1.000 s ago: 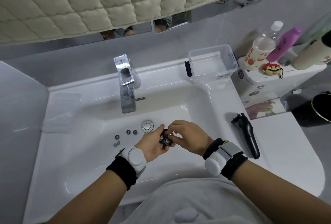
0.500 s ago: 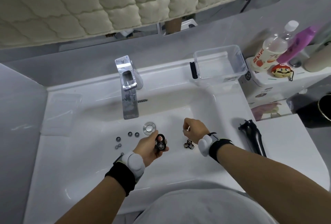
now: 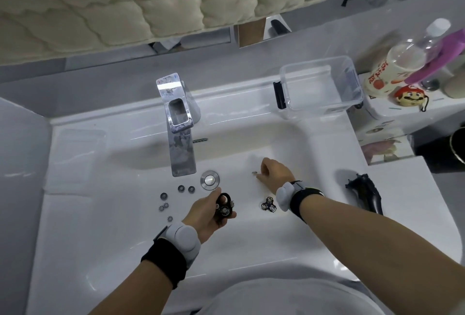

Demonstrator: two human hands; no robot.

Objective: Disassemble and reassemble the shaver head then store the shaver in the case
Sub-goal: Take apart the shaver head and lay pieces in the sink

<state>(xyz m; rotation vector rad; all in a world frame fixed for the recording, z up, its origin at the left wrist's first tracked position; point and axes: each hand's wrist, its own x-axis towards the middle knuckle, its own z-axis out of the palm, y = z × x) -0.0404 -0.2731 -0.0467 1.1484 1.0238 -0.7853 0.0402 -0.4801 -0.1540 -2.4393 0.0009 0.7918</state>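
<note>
Left hand (image 3: pixel 208 211) clenched on shaver head (image 3: pixel 224 205), basin ctr. Right hand (image 3: pixel 273 172) fingers curled at small part (image 3: pixel 254 173), 1 o'clock; contact unclear. Retainer frame (image 3: pixel 268 204) loose at 3. Shaver body (image 3: pixel 364 195) on sink (image 3: pixel 100 239) rim, far 3.

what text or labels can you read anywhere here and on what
None can be read.
Plastic bottle: red print on its label, too blurred to read.
Tap: tiny red and blue marks on top, no words legible.
Clear box: a label low on its front wall, too small.
</note>
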